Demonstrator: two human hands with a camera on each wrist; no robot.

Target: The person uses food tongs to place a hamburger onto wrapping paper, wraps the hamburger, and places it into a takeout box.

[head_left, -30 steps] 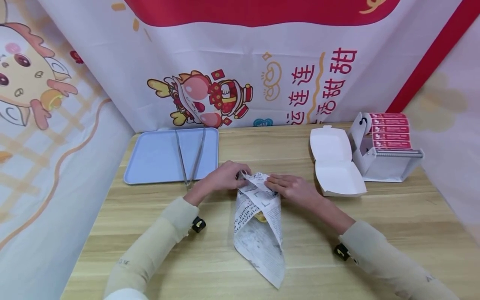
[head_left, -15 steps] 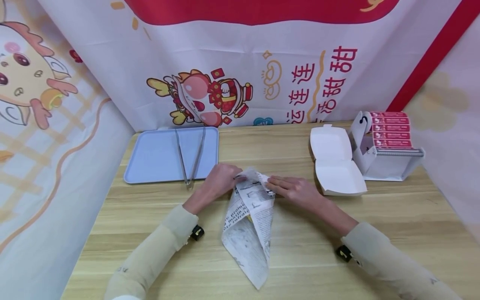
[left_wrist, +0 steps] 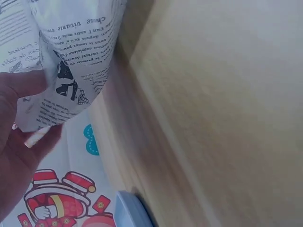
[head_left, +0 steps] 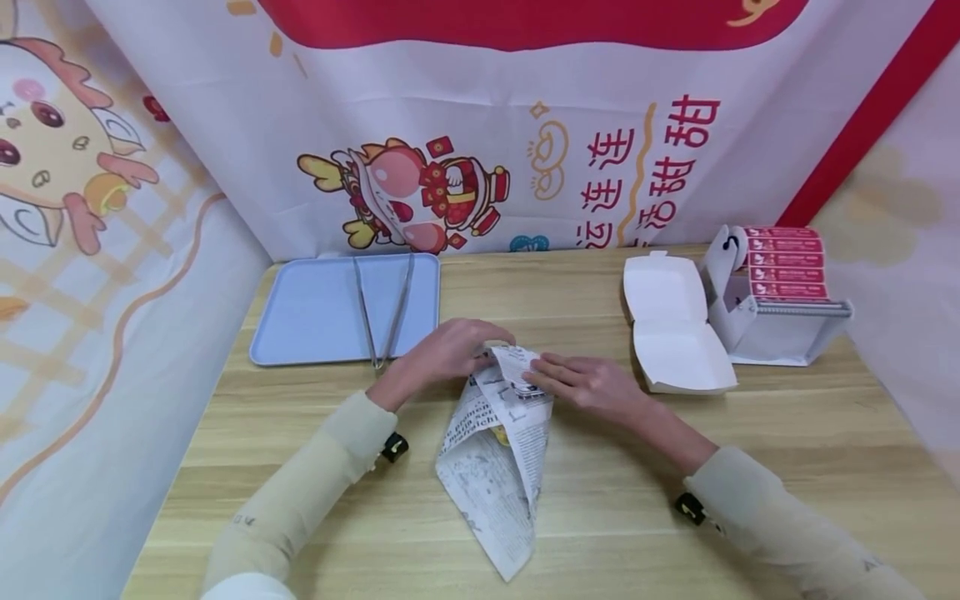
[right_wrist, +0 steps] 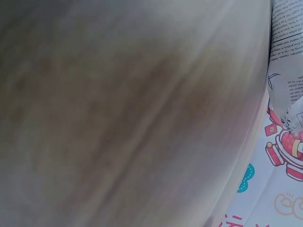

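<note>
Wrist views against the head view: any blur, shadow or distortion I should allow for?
Head: evenly lit, larger lettering on the printed paper readable, finest print not; left wrist: print fairly crisp, tabletop soft, a shadow beside the paper; right wrist: tabletop smeared and dim, its edge bowed, probably lens distortion.

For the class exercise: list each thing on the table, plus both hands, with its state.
Printed paper: partly folded, near corner spread
Yellow item: mostly covered
White box: open
Blue tray: lying flat
Tongs: spread, on tray
Label dispenser: loaded with red labels
Left hand: pinching paper
Right hand: resting on paper
</note>
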